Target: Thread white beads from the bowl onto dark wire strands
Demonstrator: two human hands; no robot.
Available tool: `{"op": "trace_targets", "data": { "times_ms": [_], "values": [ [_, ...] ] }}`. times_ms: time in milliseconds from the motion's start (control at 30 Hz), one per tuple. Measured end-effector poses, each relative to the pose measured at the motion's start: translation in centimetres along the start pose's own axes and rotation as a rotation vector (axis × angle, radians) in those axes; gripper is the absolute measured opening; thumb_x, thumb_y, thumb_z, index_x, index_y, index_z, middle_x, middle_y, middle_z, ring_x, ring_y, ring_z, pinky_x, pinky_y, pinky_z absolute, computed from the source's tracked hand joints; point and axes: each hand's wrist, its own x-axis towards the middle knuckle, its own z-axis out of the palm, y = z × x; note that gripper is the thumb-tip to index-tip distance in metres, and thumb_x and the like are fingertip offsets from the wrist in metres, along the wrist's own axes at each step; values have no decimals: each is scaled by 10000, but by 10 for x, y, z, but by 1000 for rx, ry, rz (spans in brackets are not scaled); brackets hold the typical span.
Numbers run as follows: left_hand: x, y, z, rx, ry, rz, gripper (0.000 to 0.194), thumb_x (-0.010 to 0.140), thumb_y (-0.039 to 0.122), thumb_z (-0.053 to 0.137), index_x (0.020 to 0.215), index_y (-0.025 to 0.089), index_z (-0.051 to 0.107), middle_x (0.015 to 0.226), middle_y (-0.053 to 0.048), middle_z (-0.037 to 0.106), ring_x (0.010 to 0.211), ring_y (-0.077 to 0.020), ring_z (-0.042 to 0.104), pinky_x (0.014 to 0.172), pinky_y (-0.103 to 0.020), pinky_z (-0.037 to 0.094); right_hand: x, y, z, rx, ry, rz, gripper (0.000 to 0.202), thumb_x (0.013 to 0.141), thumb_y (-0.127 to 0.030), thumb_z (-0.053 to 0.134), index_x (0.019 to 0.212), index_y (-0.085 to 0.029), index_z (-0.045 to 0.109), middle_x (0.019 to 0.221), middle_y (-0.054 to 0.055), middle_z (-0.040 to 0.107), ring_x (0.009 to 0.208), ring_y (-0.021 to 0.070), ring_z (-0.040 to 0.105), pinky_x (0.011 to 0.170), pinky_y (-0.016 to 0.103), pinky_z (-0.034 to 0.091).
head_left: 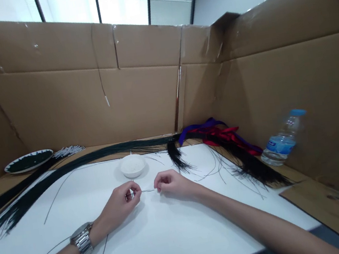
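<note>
A thin dark cord [148, 190] stretches between my two hands just above the white tabletop. My left hand [126, 199], with a metal watch on its wrist, pinches the cord between thumb and fingertips. My right hand [172, 184] is closed on the other end, its fingertips pressed together. Loose strands trail from under my left forearm toward the near edge. Right behind the hands stands a small white dish [133, 166]; what is in it cannot be made out.
A long bundle of dark cords [96, 154] lies across the back. Red ribbon [223, 134] and purple ribbon [186, 132] lie at back right, near a water bottle [279, 143]. A patterned plate [10, 169] and thin white pieces [71, 150] sit back left. Cardboard walls [148, 96] surround the table.
</note>
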Motion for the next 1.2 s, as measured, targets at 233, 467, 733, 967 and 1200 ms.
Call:
{"op": "trace_targets", "data": {
  "times_ms": [233,467,733,967,1200],
  "values": [
    [-1,1,-4,5,27,0,251,949,390,496,936,190,646,809,-5,660,655,-133,527,614,-247,422,1,4,0,264,-13,21,281,775,-360,765,920,-121,742,805,66,729,632,117,591,610,256,477],
    [-1,1,-6,43,53,-7,244,933,400,525,940,193,654,819,12,659,619,-106,513,610,-240,423,-2,0,-3,288,-64,22,235,784,-332,786,900,-134,730,860,80,760,683,135,662,669,281,520],
    [-1,3,-5,69,35,23,220,922,362,535,907,186,667,773,17,647,598,-100,493,600,-228,407,-4,-5,-3,283,-69,24,187,811,-289,765,911,-146,699,852,74,768,728,165,702,687,296,532],
    [-2,8,-6,99,39,53,223,921,350,525,904,181,669,795,8,663,600,-104,499,610,-238,405,-4,-5,-2,238,-71,18,172,807,-288,767,891,-145,724,851,69,768,746,176,720,683,294,543],
    [-4,6,-5,141,46,95,153,918,313,549,908,205,657,806,20,663,600,-106,502,603,-252,396,-3,-2,-3,247,-94,14,234,785,-336,796,892,-137,739,834,82,777,723,193,739,651,295,563]
  ]
}}
